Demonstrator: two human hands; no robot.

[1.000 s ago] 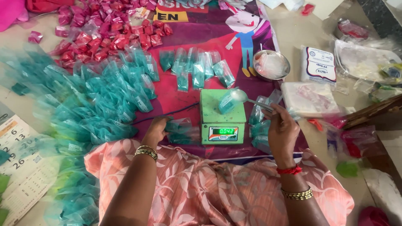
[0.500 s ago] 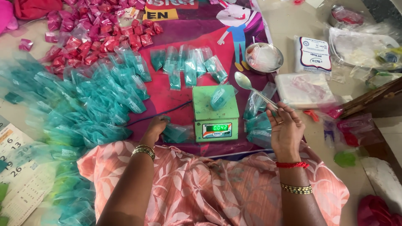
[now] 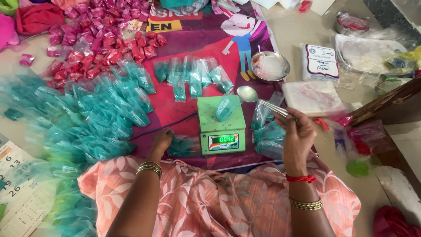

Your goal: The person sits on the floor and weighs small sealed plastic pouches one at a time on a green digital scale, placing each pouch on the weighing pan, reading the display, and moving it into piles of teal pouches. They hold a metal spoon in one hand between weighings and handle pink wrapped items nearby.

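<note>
Spoon [image 3: 258, 99] pinched by its handle in my right hand [image 3: 297, 139], bowl over the scale [image 3: 220, 124]; my left hand [image 3: 161, 141] closes on a teal packet [image 3: 180, 146] beside it

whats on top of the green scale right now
One small packet of teal powder lies on the green scale, near its right side. The spoon in the right hand hangs just past the scale's edge, not on it. The packet hides the spot beneath it.
</note>
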